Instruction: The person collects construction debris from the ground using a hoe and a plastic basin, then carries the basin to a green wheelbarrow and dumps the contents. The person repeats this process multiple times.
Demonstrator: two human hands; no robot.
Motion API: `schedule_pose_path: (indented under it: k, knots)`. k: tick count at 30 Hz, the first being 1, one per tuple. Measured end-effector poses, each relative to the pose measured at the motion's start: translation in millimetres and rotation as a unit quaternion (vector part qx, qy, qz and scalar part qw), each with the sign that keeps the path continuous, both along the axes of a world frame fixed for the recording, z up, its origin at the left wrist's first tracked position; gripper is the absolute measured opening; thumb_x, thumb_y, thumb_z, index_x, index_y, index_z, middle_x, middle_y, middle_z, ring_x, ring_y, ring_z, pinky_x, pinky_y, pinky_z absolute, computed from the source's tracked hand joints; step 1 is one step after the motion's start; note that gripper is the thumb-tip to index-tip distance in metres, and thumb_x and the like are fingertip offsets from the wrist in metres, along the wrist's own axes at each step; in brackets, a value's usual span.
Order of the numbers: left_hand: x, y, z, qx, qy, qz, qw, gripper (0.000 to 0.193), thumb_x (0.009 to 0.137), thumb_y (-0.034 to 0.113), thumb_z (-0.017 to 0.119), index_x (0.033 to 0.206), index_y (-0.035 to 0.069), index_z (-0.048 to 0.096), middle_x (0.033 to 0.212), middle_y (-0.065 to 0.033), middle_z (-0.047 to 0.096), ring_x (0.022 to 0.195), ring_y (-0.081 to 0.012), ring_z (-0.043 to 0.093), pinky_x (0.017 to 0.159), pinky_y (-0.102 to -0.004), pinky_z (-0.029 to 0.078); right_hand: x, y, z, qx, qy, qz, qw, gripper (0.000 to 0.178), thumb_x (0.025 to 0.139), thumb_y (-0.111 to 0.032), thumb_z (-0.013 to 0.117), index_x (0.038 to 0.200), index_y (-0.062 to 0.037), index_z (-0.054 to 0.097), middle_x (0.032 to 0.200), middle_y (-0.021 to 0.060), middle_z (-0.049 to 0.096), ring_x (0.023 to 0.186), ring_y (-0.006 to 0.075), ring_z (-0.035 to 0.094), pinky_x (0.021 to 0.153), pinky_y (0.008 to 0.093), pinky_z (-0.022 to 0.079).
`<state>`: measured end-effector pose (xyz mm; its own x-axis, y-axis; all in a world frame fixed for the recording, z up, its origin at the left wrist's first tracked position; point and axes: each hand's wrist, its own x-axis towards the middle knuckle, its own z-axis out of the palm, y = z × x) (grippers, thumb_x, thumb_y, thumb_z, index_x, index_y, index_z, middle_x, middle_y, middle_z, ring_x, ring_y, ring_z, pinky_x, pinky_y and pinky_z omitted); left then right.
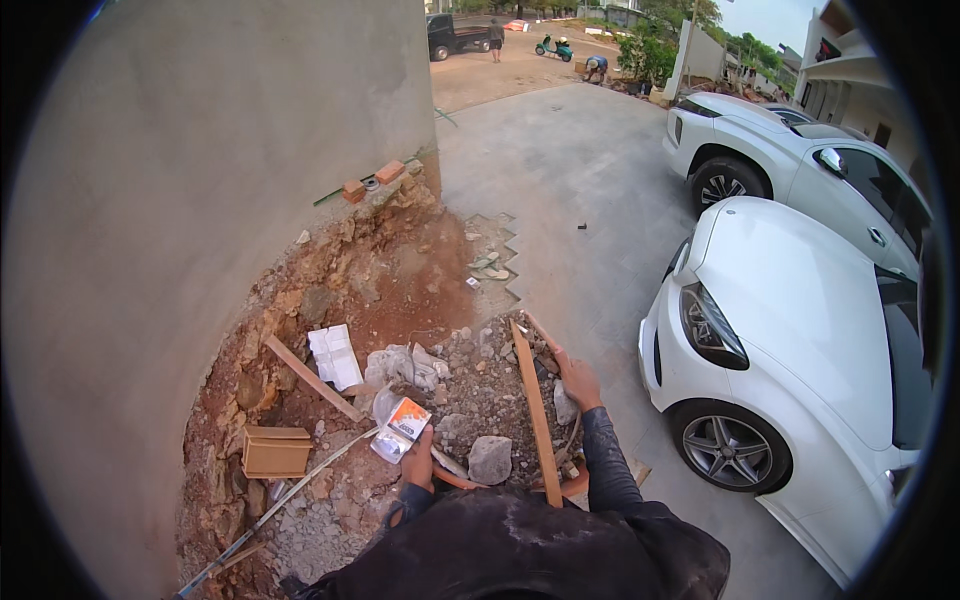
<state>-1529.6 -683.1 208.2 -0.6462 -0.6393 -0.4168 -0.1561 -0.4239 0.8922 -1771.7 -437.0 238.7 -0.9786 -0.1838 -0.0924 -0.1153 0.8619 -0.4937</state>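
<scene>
My left hand [418,462] is closed round the lower edge of a small pack [404,420] with an orange and white label and a clear, shiny lower part. My right hand [579,382] reaches forward beside a long wooden plank [537,415]. From its fingers a slim brown stick [540,331] points up and left; its lower end is hidden by the hand. Under and between the hands lies a heap of grey rubble [480,400] with a pale stone [490,460] near me. Part of an orange curved rim [458,482] shows at the near side.
A plastered wall [220,130] rises at left above broken earth with a cardboard box [276,452], a white paper sheet [335,357], a wooden strip [315,378] and a long thin rod [270,512]. White cars [780,300] stand on paving at right. People [596,66] are far off.
</scene>
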Motion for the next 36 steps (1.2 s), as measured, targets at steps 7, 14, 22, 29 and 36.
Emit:
schedule_pose_path:
  k: [7,14,22,29,36]
  knots:
    - [-187.9,-54.6,-5.2,-0.055,-0.037,-0.074,0.995,0.042,0.086,0.032,0.066,0.114,0.004,0.057,0.103,-0.003,0.06,0.095,-0.0139,0.054,0.084,-0.0279,0.041,-149.4,-28.3,1.4,-0.038,-0.015,-0.086,0.995,0.076,0.091,-0.062,0.021,0.09,-0.0007,0.066,0.091,0.0285,0.061,0.09,0.0473,0.056,0.078,0.0512,0.043]
    - [-393.0,-25.1,-18.1,-0.019,-0.047,-0.152,0.987,0.049,0.085,0.035,0.066,0.121,0.004,0.053,0.108,-0.0033,0.057,0.092,-0.0146,0.054,0.08,-0.0288,0.044,-315.8,25.9,-50.9,-0.045,0.016,-0.121,0.992,0.076,0.093,-0.06,0.022,0.089,0.0028,0.064,0.089,0.0301,0.06,0.089,0.0485,0.055,0.076,0.0514,0.041]
    - [-686.2,55.6,-100.5,-0.045,0.052,-0.091,0.994,0.049,0.086,0.029,0.066,0.125,0.005,0.05,0.116,-0.0043,0.055,0.104,-0.0147,0.052,0.083,-0.0298,0.045,-627.9,81.0,-61.6,-0.014,0.028,-0.116,0.993,0.078,0.091,-0.063,0.021,0.088,0.0,0.066,0.087,0.0276,0.062,0.087,0.0467,0.058,0.076,0.05,0.044]
    - [-876.9,104.5,-65.5,-0.016,-0.031,-0.125,0.992,0.046,0.085,0.038,0.064,0.114,0.002,0.059,0.105,-0.0026,0.062,0.093,-0.0145,0.056,0.08,-0.0275,0.043,-812.9,137.0,-77.9,-0.021,0.034,-0.144,0.989,0.077,0.091,-0.063,0.025,0.081,0.0014,0.065,0.082,0.0274,0.061,0.082,0.0467,0.058,0.071,0.0504,0.044]
    - [-1117.0,94.4,-137.5,-0.016,0.038,-0.14,0.989,0.047,0.085,0.038,0.065,0.114,0.002,0.06,0.107,-0.005,0.061,0.098,-0.0158,0.055,0.086,-0.0283,0.04,-1036.2,143.8,-114.7,-0.038,0.061,-0.134,0.988,0.076,0.09,-0.063,0.028,0.081,0.0037,0.063,0.08,0.0286,0.06,0.077,0.0474,0.057,0.067,0.0515,0.042]
